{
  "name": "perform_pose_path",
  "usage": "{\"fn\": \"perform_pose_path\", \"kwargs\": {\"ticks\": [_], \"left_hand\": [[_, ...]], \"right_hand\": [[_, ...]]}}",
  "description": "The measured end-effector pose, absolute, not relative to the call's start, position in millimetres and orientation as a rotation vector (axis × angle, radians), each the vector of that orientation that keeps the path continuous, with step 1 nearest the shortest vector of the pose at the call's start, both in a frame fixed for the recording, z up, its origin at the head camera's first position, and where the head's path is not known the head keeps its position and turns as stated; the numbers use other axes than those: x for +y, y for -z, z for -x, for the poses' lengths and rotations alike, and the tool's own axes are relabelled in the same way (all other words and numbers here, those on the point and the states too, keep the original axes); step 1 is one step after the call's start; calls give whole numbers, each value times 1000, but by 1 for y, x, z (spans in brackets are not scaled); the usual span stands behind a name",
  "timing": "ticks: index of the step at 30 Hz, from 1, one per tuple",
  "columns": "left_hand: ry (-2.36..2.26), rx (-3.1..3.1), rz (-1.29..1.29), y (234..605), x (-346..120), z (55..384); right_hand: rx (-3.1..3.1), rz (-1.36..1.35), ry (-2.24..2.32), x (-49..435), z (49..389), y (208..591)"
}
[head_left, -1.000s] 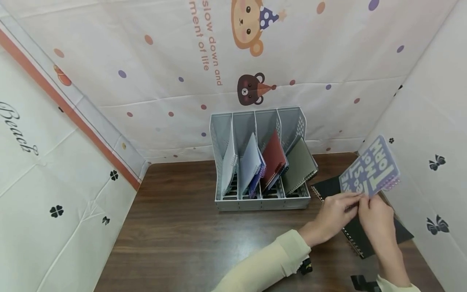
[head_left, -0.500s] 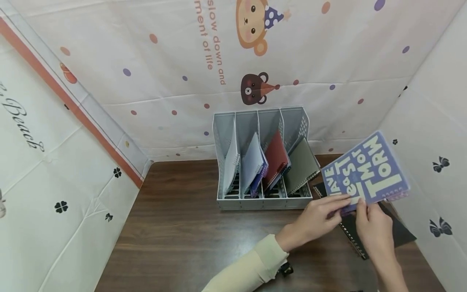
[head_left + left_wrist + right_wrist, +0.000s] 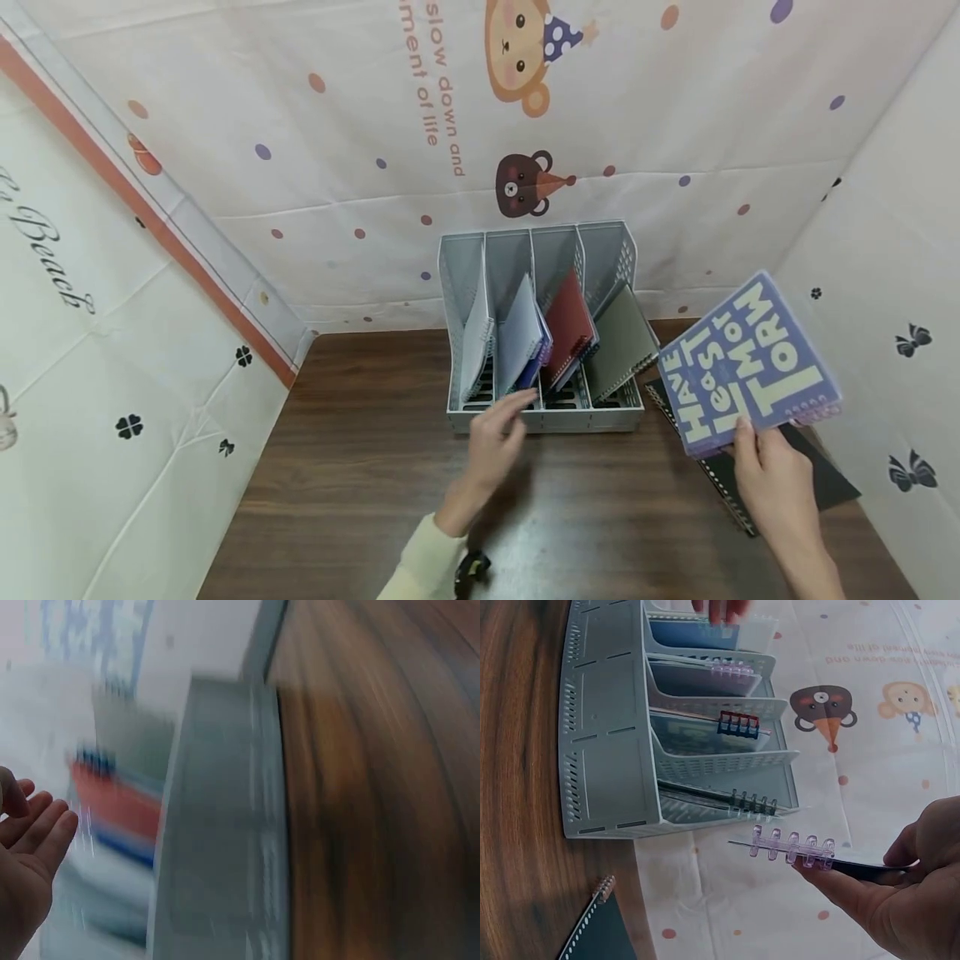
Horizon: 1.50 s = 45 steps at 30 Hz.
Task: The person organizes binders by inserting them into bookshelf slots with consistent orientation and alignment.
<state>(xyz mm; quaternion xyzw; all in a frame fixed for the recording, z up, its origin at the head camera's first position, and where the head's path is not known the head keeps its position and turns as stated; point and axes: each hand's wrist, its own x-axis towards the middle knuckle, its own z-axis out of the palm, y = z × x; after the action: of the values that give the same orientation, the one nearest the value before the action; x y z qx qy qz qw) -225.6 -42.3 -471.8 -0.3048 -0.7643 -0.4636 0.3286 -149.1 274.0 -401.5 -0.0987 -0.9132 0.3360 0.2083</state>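
My right hand [image 3: 780, 475] grips a spiral notebook [image 3: 750, 367] with a blue-purple cover and big pale-yellow letters, thumb on top of the cover. In the right wrist view its clear purple rings [image 3: 791, 847] show edge-on. My left hand [image 3: 491, 446] holds nothing; its fingers reach over the front edge of the grey four-slot file organizer [image 3: 547, 423]. Closest to its fingertips are a light blue notebook [image 3: 517, 337] and a darker blue-purple one behind it, in the second slot from the left. The left wrist view is blurred.
A white notebook [image 3: 476, 342], a red notebook [image 3: 566, 329] and an olive-green notebook [image 3: 618, 342] lean in the other slots. A black ring notebook [image 3: 813, 467] lies on the wooden table [image 3: 360, 467] at the right, partly under the held one. White printed sheets surround the table.
My left hand has let go of the purple notebook and moved left to the organizer's front. My right hand keeps the notebook, its cover now turned more toward the head camera.
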Motion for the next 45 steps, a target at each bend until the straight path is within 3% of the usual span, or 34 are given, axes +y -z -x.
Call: {"fn": "perform_pose_path", "kwargs": {"ticks": [8, 17, 28, 45], "left_hand": [[1104, -2151, 213, 500, -126, 231], [1519, -2448, -202, 520, -146, 251], [1602, -2406, -327, 522, -144, 267], [1815, -2416, -324, 516, -154, 269]], "right_hand": [[-2553, 275, -962, 270, 148, 403], [-2570, 216, -957, 271, 151, 407], [-2581, 214, -975, 271, 154, 408], [-2616, 181, -976, 260, 162, 408]]}}
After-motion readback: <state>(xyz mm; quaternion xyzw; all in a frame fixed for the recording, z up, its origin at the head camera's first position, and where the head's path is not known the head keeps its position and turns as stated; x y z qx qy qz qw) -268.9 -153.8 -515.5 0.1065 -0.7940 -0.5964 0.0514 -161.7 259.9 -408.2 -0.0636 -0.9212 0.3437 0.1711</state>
